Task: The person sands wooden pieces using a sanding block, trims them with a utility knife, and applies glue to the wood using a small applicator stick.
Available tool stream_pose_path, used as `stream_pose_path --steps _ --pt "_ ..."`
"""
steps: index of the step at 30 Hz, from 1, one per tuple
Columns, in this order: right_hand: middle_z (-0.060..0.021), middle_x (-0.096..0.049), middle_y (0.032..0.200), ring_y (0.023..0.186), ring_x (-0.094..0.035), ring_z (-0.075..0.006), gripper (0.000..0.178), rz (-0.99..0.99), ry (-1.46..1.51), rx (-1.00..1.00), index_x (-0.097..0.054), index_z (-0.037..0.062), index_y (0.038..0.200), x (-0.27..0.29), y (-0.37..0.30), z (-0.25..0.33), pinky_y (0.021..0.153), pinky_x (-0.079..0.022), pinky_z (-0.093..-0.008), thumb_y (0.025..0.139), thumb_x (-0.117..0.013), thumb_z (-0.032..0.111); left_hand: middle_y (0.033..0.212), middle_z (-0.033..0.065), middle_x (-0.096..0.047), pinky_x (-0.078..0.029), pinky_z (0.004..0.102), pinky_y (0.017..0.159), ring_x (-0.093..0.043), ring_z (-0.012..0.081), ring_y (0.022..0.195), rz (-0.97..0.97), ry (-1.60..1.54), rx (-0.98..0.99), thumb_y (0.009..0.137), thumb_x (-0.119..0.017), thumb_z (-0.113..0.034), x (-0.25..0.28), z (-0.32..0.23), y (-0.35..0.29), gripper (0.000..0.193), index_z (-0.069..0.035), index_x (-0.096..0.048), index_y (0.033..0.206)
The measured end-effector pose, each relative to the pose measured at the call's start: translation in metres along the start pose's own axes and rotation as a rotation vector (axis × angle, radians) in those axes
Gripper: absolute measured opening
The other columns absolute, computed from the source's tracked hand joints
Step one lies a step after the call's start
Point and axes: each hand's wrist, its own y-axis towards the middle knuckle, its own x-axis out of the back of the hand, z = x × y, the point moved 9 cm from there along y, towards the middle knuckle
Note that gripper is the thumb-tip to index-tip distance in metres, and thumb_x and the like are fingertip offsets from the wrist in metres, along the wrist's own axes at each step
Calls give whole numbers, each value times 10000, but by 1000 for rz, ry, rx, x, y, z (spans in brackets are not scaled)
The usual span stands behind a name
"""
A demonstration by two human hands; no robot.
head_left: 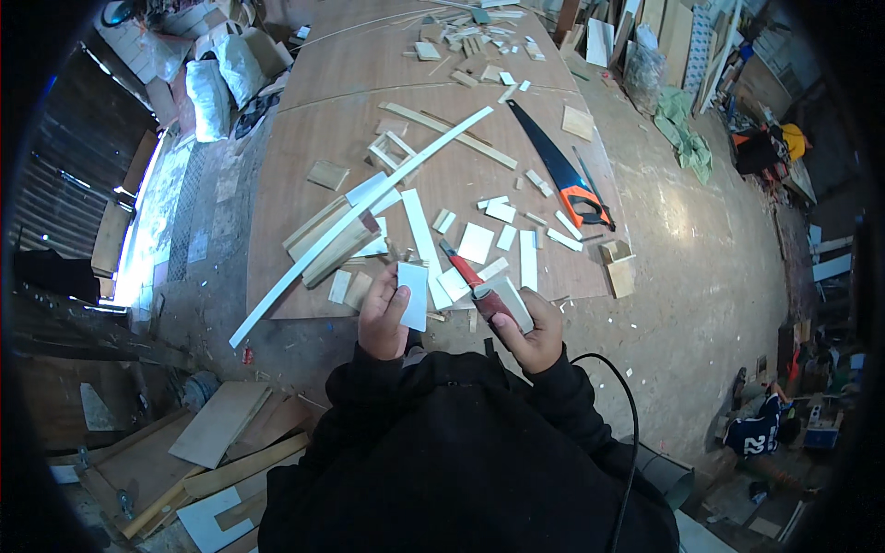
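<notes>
My left hand (pixel 383 316) is closed on a small flat white rectangular piece (pixel 413 297), held upright with the thumb across its face. My right hand (pixel 536 334) grips a pale wood block (pixel 513 304) together with a reddish-brown sheet that looks like sandpaper (pixel 491 306), folded against the block's left side. The two held pieces are apart. Just beyond the right hand lies a red-handled tool (pixel 466 269) with a dark tip, partly hidden by the block. Around both hands, small cut wood pieces (pixel 476 243) lie on the brown tabletop (pixel 290 175).
A long pale strip (pixel 359 226) crosses the table diagonally and overhangs its near left edge. An orange-handled handsaw (pixel 560 175) lies at the right. Offcuts (pixel 475 46) cover the far end. Loose boards (pixel 221 424) are on the floor at lower left; a black cable (pixel 634 405) hangs at my right.
</notes>
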Motion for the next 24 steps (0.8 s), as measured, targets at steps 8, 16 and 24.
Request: stream_pose_path --steps 8,16,24 --pt "-158 -654 818 723 -622 -271 246 -128 88 -61 -667 -27 970 62 -58 -49 663 -459 -343 821 -686 168 1197 154 -579 -427 303 965 -557 182 1115 100 61 173 914 -524 14 -40 70 -34 371 83 -441 1269" --pt "-153 -658 829 744 -629 -251 271 -170 129 -64 -669 -25 983 92 -79 -48 682 -462 -339 822 -689 193 1207 123 -557 -425 323 1007 -571 223 1120 117 144 -47 885 -522 91 -44 74 -47 204 5 -586 1059" --pt "-140 -666 852 740 -630 -220 260 -93 205 -95 -660 -29 994 80 -78 -45 684 -468 -318 834 -684 175 1186 237 -559 -500 471 951 -580 342 1128 58 191 67 948 -480 -1 -55 68 -64 217 29 -539 1154"
